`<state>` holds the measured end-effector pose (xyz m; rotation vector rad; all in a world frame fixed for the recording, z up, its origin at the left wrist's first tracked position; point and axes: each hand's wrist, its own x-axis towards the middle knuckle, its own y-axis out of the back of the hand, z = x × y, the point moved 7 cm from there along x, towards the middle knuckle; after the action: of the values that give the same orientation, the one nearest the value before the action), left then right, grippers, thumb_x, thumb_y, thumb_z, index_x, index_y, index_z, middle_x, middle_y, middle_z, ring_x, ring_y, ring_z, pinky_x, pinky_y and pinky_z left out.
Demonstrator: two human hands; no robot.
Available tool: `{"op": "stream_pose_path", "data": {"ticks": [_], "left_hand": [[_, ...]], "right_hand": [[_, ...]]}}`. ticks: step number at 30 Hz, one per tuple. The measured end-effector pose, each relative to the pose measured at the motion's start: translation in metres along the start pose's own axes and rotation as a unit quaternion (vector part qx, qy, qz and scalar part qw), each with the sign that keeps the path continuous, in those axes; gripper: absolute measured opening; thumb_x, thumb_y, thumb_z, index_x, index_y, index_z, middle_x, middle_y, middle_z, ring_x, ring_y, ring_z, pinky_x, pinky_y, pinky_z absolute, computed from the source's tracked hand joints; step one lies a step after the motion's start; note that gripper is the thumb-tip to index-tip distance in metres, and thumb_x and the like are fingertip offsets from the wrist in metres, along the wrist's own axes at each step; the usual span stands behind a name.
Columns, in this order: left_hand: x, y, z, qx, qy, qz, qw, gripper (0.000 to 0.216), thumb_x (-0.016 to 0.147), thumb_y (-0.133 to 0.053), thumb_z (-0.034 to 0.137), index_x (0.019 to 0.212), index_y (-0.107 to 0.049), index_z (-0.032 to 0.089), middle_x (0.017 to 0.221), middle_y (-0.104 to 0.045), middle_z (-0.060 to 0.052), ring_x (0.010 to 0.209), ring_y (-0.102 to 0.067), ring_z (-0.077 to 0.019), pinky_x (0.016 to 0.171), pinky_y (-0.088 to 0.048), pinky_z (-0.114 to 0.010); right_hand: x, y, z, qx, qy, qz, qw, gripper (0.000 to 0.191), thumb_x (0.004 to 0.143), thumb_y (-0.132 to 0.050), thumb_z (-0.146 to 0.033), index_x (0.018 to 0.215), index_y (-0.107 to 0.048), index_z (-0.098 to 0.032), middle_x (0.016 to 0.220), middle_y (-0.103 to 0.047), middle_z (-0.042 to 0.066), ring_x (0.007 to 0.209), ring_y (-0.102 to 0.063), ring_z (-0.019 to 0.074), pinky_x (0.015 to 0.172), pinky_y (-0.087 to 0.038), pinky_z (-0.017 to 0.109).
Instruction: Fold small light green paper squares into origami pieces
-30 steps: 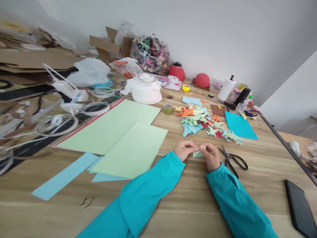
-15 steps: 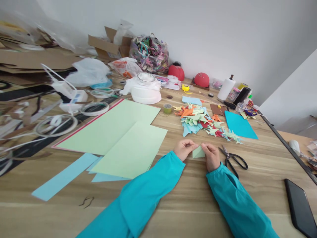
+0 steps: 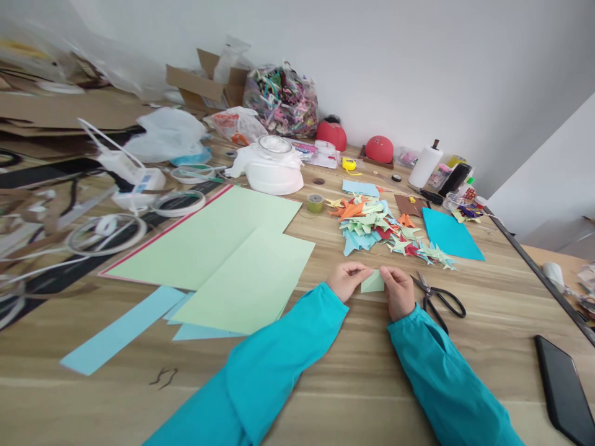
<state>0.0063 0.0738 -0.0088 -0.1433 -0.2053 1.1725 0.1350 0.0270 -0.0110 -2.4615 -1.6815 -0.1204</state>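
A small piece of light green paper [image 3: 372,282] is pinched between my two hands, just above the wooden table. My left hand [image 3: 348,280] grips its left side with thumb and finger. On the right side, my right hand [image 3: 398,291] pinches the paper's edge in the same way. Black-handled scissors [image 3: 439,298] lie right beside my right hand. Beyond my hands is a pile of folded paper pieces [image 3: 367,220] in green, orange, blue and red, some of them star-shaped or pointed.
Large light green sheets [image 3: 251,282] and a blue paper strip [image 3: 118,334] lie to the left. A turquoise sheet [image 3: 450,234] is behind the scissors. A black phone [image 3: 564,384] rests near the right edge. Coiled cables [image 3: 105,235] and bags crowd the far left.
The green paper between my fingers now looks more like an upright rectangle, where a slanted fold showed before. Both hands have stayed almost in place.
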Motion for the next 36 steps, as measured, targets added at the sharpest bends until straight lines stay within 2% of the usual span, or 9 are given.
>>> {"op": "stream_pose_path", "data": {"ticks": [3,6,9,14,21,26,30,36], "left_hand": [[0.000,0.000,0.002,0.004,-0.006,-0.009,1.000,0.023,0.057,-0.071,0.038,0.058,-0.068,0.014,0.058,-0.061,-0.001,0.060,-0.054,-0.0127,0.061,-0.043,-0.025],[-0.001,0.001,-0.004,-0.005,0.033,0.004,0.999,0.024,0.058,-0.071,0.039,0.057,-0.067,0.015,0.055,-0.061,0.000,0.057,-0.053,-0.0122,0.058,-0.042,-0.024],[-0.002,0.001,-0.010,-0.019,0.059,0.016,0.998,0.028,0.055,-0.073,0.041,0.063,-0.068,0.015,0.061,-0.065,-0.001,0.059,-0.055,-0.0134,0.060,-0.044,-0.025],[-0.003,-0.005,-0.014,0.040,0.043,-0.022,0.998,0.033,0.050,-0.076,0.040,0.065,-0.067,0.012,0.057,-0.063,-0.001,0.054,-0.054,-0.0126,0.052,-0.042,-0.024],[-0.001,0.004,-0.014,0.013,0.051,0.017,0.998,0.034,0.045,-0.079,0.036,0.065,-0.066,0.012,0.058,-0.065,0.000,0.055,-0.057,-0.0129,0.055,-0.045,-0.024],[-0.002,0.001,-0.012,0.006,0.066,0.013,0.998,0.033,0.045,-0.080,0.033,0.067,-0.067,0.012,0.060,-0.066,0.000,0.056,-0.059,-0.0141,0.053,-0.047,-0.024],[-0.004,-0.001,-0.016,0.005,0.102,0.013,0.995,0.031,0.046,-0.080,0.030,0.066,-0.067,0.011,0.054,-0.063,0.000,0.048,-0.057,-0.0135,0.046,-0.048,-0.026],[-0.003,0.004,-0.013,-0.035,0.091,0.061,0.993,0.032,0.047,-0.079,0.026,0.071,-0.067,0.009,0.058,-0.065,-0.002,0.051,-0.058,-0.0136,0.042,-0.046,-0.023]], "right_hand": [[-0.001,0.000,0.000,0.008,-0.008,0.005,1.000,0.018,0.065,-0.068,-0.036,0.065,-0.067,-0.018,0.056,-0.062,-0.002,0.052,-0.051,0.0115,0.053,-0.042,0.025],[-0.002,0.001,0.000,0.000,-0.009,0.021,1.000,0.019,0.064,-0.069,-0.036,0.063,-0.066,-0.017,0.053,-0.060,-0.002,0.050,-0.049,0.0109,0.051,-0.041,0.025],[-0.002,0.003,-0.001,0.000,-0.006,0.034,0.999,0.019,0.064,-0.069,-0.035,0.063,-0.067,-0.017,0.052,-0.060,-0.002,0.052,-0.050,0.0113,0.052,-0.041,0.025],[-0.002,0.004,-0.003,-0.006,-0.002,0.042,0.999,0.017,0.062,-0.071,-0.034,0.061,-0.067,-0.017,0.052,-0.060,-0.003,0.049,-0.047,0.0100,0.050,-0.039,0.024],[-0.001,-0.002,0.002,0.021,-0.027,0.004,0.999,0.017,0.060,-0.072,-0.033,0.064,-0.066,-0.017,0.053,-0.060,-0.003,0.046,-0.044,0.0074,0.044,-0.033,0.021],[0.000,0.002,0.003,0.004,-0.006,0.025,1.000,0.017,0.062,-0.071,-0.032,0.063,-0.066,-0.016,0.053,-0.060,-0.003,0.047,-0.045,0.0083,0.046,-0.035,0.022],[-0.001,0.004,0.004,0.014,-0.012,0.036,0.999,0.019,0.064,-0.070,-0.035,0.065,-0.065,-0.016,0.052,-0.059,-0.002,0.046,-0.047,0.0092,0.044,-0.036,0.022],[-0.004,-0.005,0.000,-0.010,-0.020,-0.012,1.000,0.026,0.065,-0.067,-0.040,0.070,-0.062,-0.016,0.043,-0.052,-0.005,0.038,-0.043,0.0073,0.038,-0.034,0.021]]}}
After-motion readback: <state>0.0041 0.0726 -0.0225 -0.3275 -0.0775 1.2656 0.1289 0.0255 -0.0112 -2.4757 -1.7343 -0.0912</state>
